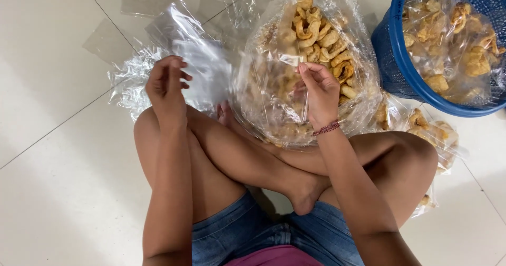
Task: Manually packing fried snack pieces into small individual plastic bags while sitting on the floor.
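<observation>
Beside the big clear bag of fried snacks (308,66), which lies open on the white tiled floor (47,192) in front of crossed bare legs, both hands are raised. The right hand (319,92) is held over the near half of that bag, its fingertips pinched together on the top edge of a small clear bag (295,95) that hangs down in front of the big one; a red thread bracelet (327,128) is worn at the wrist. What lies inside the small bag cannot be told clearly, since the plastic is see-through and the snacks behind show through it.

The left hand (167,89) is held to the left of the big bag, above the left knee, with the fingers loosely curled and slightly apart; whether anything thin is gripped between them cannot be told. Just beyond it, between that hand and the big bag, a loose heap of empty clear plastic bags (184,50) is spread on the floor.

To the right of the big bag a blue plastic basket (390,60) is set, and packed bags of snacks (453,45) are piled inside it. More filled snack bags (432,131) are laid on the floor at the near right of the big bag, against the right knee. Denim shorts (237,234) are seen at the bottom edge, nearest the camera.
</observation>
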